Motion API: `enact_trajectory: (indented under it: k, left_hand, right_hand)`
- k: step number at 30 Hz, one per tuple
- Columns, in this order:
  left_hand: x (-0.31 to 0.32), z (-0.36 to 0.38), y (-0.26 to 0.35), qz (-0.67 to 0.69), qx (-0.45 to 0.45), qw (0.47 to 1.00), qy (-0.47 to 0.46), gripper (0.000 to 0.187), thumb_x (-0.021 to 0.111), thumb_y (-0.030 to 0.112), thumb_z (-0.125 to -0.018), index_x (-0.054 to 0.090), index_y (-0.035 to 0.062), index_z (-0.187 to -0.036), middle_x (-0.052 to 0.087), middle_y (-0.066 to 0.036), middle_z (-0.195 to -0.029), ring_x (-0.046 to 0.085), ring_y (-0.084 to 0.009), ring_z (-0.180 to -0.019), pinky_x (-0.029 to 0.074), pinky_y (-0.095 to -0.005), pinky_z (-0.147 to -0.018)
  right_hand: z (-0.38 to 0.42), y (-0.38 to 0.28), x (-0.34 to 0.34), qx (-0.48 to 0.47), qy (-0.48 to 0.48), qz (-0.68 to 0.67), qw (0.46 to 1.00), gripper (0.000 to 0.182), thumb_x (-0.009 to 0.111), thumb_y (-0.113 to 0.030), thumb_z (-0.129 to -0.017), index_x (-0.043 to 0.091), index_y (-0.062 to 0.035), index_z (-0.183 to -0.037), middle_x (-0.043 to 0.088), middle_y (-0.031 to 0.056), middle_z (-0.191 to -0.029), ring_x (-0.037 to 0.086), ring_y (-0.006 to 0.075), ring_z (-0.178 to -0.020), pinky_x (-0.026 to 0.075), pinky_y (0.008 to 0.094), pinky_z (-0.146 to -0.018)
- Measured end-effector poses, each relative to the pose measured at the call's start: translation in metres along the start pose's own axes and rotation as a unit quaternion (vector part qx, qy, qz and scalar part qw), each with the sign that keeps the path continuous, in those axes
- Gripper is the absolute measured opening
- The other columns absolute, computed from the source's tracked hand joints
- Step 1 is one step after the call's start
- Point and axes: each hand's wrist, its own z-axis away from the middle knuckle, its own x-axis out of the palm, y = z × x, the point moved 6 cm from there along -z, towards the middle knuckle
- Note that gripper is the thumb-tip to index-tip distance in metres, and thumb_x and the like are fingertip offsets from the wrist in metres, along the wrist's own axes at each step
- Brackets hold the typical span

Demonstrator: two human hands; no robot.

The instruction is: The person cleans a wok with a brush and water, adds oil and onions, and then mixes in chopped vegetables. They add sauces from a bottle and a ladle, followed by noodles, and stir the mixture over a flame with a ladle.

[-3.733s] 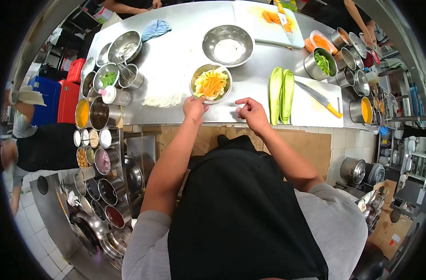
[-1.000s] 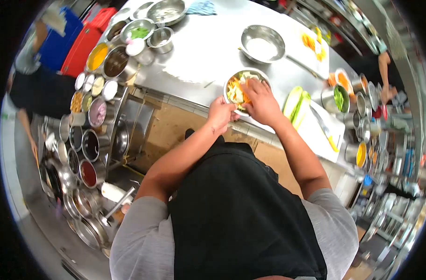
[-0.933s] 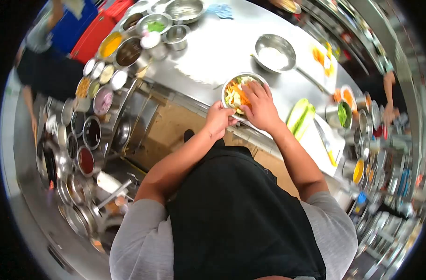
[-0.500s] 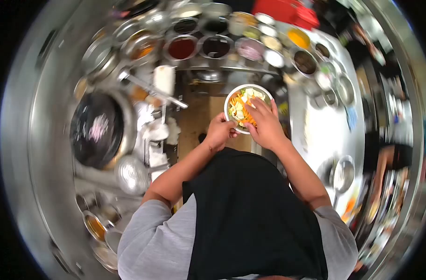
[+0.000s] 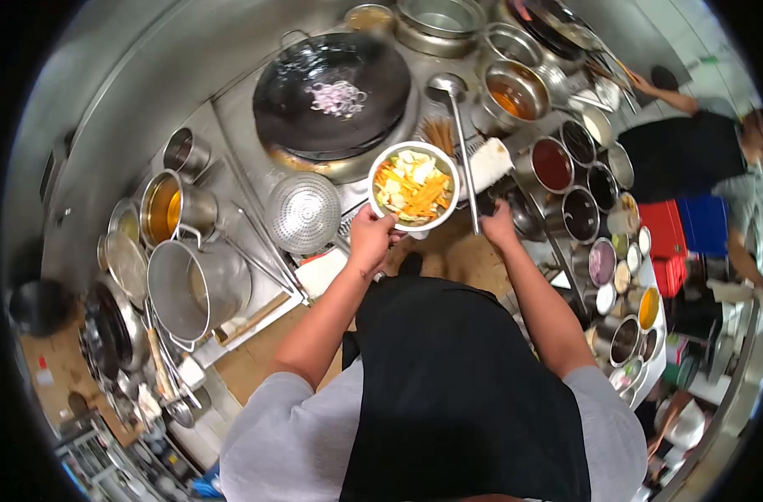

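My left hand (image 5: 371, 240) grips the near-left rim of a white-rimmed bowl (image 5: 383, 215) of cut vegetables, pale pieces and orange strips. Beyond the bowl is a black wok (image 5: 289, 113) with sliced purplish onion (image 5: 338, 98) in it. My right hand (image 5: 500, 226) is off the bowl, just right of the lower end of a long ladle handle (image 5: 469, 176); its fingers are dark and partly hidden, so its grip is unclear. A round perforated strainer (image 5: 304, 212) lies left of the bowl.
Sauce containers, one with red sauce (image 5: 553, 163), stand on the right. A large metal pot (image 5: 179, 289) and a pot of amber liquid (image 5: 160, 209) are on the left. Another person (image 5: 682, 151) in a dark apron is at the upper right. A white cloth (image 5: 488, 163) lies near the ladle.
The view has turned toward the wok, which now lies just beyond the bowl. My right hand has left the vegetables and moved right of the bowl; my left hand still holds it.
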Motion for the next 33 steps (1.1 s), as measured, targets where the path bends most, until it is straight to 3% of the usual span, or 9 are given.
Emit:
enact_trajectory:
  k: [5,6,10,14,17,20,24,30,33]
  left_hand:
    - [-0.044,-0.008,0.052,0.062,0.060,0.990,0.112,0.010,0.070,0.003,-0.099,0.059,0.0027,-0.101,0.073,-0.010,-0.089,0.069,-0.0151,-0.064,0.053,-0.0271,-0.056]
    - [-0.052,-0.013,0.064,0.069,0.081,0.986,0.127,0.016,0.071,0.003,-0.099,0.055,0.0051,-0.094,0.072,-0.010,-0.086,0.067,-0.0155,-0.063,0.052,-0.0278,-0.055]
    - [-0.068,-0.048,0.143,-0.029,0.190,0.966,0.174,0.021,0.073,0.002,-0.096,0.054,0.0061,-0.087,0.069,-0.009,-0.080,0.067,-0.0162,-0.061,0.054,-0.0288,-0.055]
    - [-0.072,-0.104,0.220,-0.219,0.254,0.899,0.280,0.023,0.073,0.006,-0.089,0.054,0.0040,-0.078,0.066,-0.010,-0.068,0.070,-0.0238,-0.062,0.056,-0.0383,-0.060]
    - [-0.064,-0.150,0.257,-0.485,0.299,0.739,0.359,0.011,0.065,0.010,-0.082,0.062,-0.0007,-0.083,0.072,-0.022,-0.084,0.069,-0.0503,-0.083,0.059,-0.0509,-0.079]
    - [-0.043,-0.190,0.250,-0.554,0.345,0.643,0.401,0.014,0.066,0.011,-0.085,0.071,-0.0002,-0.092,0.073,-0.025,-0.103,0.071,-0.0500,-0.095,0.059,-0.0539,-0.088]
    - [-0.023,-0.207,0.241,-0.543,0.349,0.637,0.422,0.026,0.061,0.009,-0.092,0.069,0.0008,-0.115,0.062,-0.022,-0.143,0.069,-0.0510,-0.112,0.056,-0.0560,-0.100]
    - [-0.009,-0.142,0.302,-0.481,0.460,0.546,0.509,0.025,0.057,0.006,-0.090,0.073,0.0089,-0.110,0.065,-0.020,-0.141,0.071,-0.0489,-0.107,0.057,-0.0553,-0.097]
    - [0.011,-0.124,0.284,-0.545,0.393,0.575,0.467,0.027,0.058,0.006,-0.089,0.073,0.0092,-0.111,0.066,-0.019,-0.140,0.071,-0.0471,-0.109,0.058,-0.0544,-0.097]
  right_hand:
    - [-0.025,0.020,0.050,0.226,-0.160,-0.221,0.935,0.032,0.079,-0.015,-0.091,0.066,0.0028,-0.114,0.074,0.0152,-0.097,0.071,0.0249,-0.085,0.058,0.0418,-0.080]
    - [-0.041,-0.001,0.034,0.040,-0.050,-0.109,0.992,0.021,0.076,-0.013,-0.094,0.068,-0.0006,-0.109,0.068,0.0092,-0.085,0.066,0.0167,-0.072,0.054,0.0352,-0.062]
    - [-0.026,-0.055,0.005,0.035,-0.135,-0.228,0.964,0.012,0.073,-0.011,-0.098,0.062,-0.0071,-0.102,0.056,-0.0002,-0.071,0.051,0.0120,-0.049,0.043,0.0319,-0.047]
    - [-0.016,-0.061,-0.020,-0.086,-0.195,-0.290,0.933,0.018,0.069,-0.003,-0.097,0.061,-0.0046,-0.112,0.059,0.0008,-0.072,0.059,0.0129,-0.053,0.048,0.0303,-0.049]
    - [-0.032,-0.099,-0.071,-0.060,-0.198,-0.282,0.937,0.038,0.066,0.001,-0.097,0.063,-0.0071,-0.134,0.060,0.0004,-0.077,0.055,0.0099,-0.055,0.047,0.0279,-0.050]
    - [-0.060,-0.133,-0.099,-0.231,-0.184,-0.154,0.943,0.055,0.067,0.002,-0.095,0.059,0.0010,-0.149,0.075,0.0101,-0.109,0.071,0.0184,-0.093,0.059,0.0344,-0.089]
    - [-0.073,-0.139,-0.121,-0.292,-0.172,-0.081,0.937,0.061,0.068,0.000,-0.093,0.055,0.0039,-0.153,0.073,0.0207,-0.133,0.071,0.0280,-0.121,0.051,0.0374,-0.110]
    - [-0.085,-0.135,-0.148,-0.337,-0.181,0.028,0.923,0.069,0.071,0.001,-0.088,0.057,-0.0050,-0.156,0.072,0.0270,-0.131,0.074,0.0356,-0.119,0.054,0.0367,-0.104]
    - [-0.092,-0.146,-0.145,-0.321,-0.221,0.062,0.919,0.070,0.072,0.002,-0.088,0.056,-0.0048,-0.156,0.072,0.0272,-0.131,0.073,0.0388,-0.120,0.054,0.0377,-0.105]
